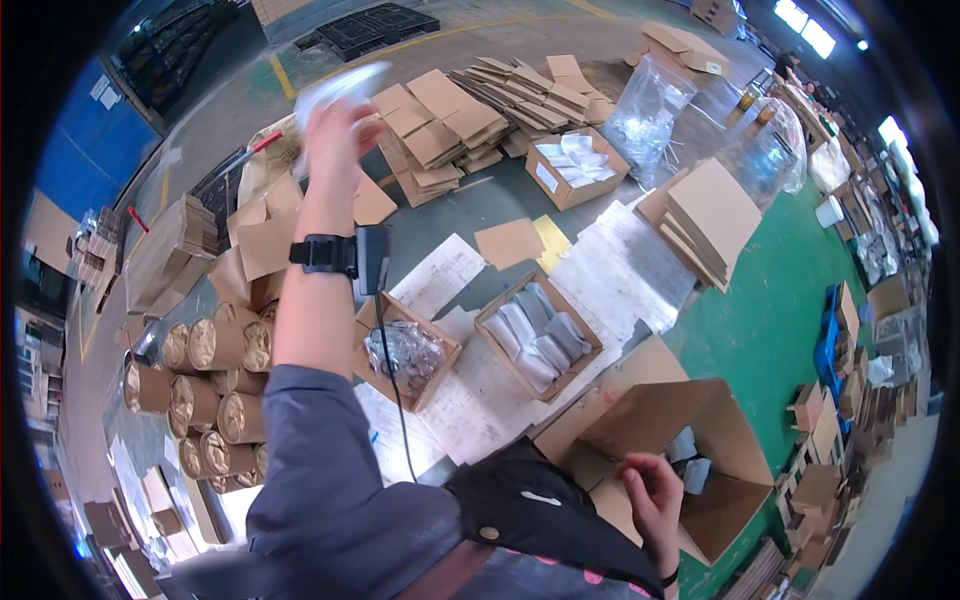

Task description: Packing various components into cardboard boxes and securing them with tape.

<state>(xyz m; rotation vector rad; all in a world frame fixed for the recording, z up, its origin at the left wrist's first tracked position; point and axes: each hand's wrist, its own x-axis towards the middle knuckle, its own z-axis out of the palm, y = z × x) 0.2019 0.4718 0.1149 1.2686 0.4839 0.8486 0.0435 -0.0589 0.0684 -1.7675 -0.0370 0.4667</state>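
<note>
My left hand is raised at the upper left, its fingers closed on a white packet smeared by motion. Its arm reaches over the table, with a black band and a small device with a cable at the wrist. My right hand hangs loosely curled at the lower right, nothing visible in its fingers. Beside it stands a large open carton with a few grey packets inside. Mid-table, a small carton holds several pale grey packets. Left of it, another carton contains clear plastic bags.
Flattened cardboard lies stacked at the back, near a carton of white packets and a clear plastic bag. Paper-wrapped rolls are piled at the left. Cardboard sheets and printed papers lie on the table.
</note>
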